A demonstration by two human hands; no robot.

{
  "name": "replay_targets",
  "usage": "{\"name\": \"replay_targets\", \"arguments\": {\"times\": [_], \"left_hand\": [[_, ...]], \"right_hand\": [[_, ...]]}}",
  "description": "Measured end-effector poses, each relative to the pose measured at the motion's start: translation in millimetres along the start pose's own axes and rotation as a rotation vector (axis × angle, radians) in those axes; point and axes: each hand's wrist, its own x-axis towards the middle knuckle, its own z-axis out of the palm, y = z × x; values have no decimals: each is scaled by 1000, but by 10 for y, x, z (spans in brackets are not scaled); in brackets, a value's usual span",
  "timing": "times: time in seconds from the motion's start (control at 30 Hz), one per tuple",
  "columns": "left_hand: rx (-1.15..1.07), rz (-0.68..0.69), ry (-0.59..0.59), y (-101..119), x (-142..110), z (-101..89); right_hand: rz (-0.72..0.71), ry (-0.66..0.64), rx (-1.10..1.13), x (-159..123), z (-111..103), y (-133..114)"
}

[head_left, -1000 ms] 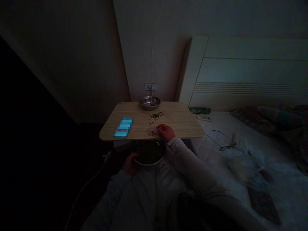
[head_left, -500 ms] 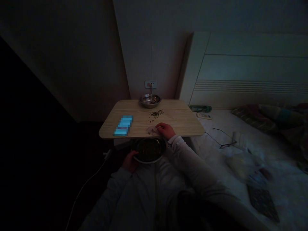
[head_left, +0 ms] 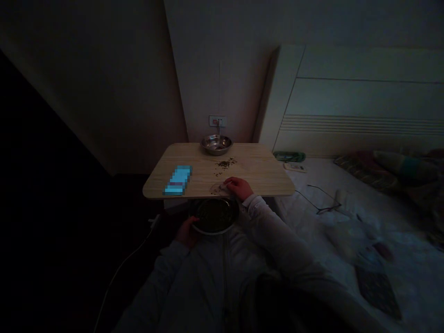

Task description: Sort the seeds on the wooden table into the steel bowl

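Note:
My left hand (head_left: pixel 188 233) grips the near left rim of a dark-looking round basin (head_left: pixel 215 230), thumb over the edge. The basin sits under the table's front edge, close to my body; its contents are too dark to make out. At the front edge of the small wooden table (head_left: pixel 256 166), my right hand (head_left: pixel 239 188) is closed on a thin, pale, see-through sheet (head_left: pixel 218 188) lying nearly flat. A few dark specks show around the sheet. Farther back on the tabletop lies a scattered patch of small dark grains (head_left: pixel 226 164).
A steel bowl (head_left: pixel 216 145) stands at the table's back, before a wall socket (head_left: pixel 217 121). A lit phone (head_left: pixel 178 180) lies at the left. On the bed to the right are eyeglasses (head_left: pixel 329 209), a green bottle (head_left: pixel 289 157) and a remote (head_left: pixel 294 167). A white cable (head_left: pixel 120 268) trails at left.
The pale sheet under my right hand looks thinner and more see-through than before. My right hand has barely shifted, and the left hand and basin hold their place.

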Motion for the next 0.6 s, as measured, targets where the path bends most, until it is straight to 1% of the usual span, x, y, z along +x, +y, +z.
{"name": "replay_targets", "arguments": {"times": [0.27,0.47,0.6], "left_hand": [[-18,-8,6,15,-39,30],[-30,2,-42,4,-43,32],[-50,-12,-30,21,-84,63]], "right_hand": [[-9,-30,26,34,14,71],[-59,-16,18,33,12,90],[-36,-29,15,31,10,85]]}}
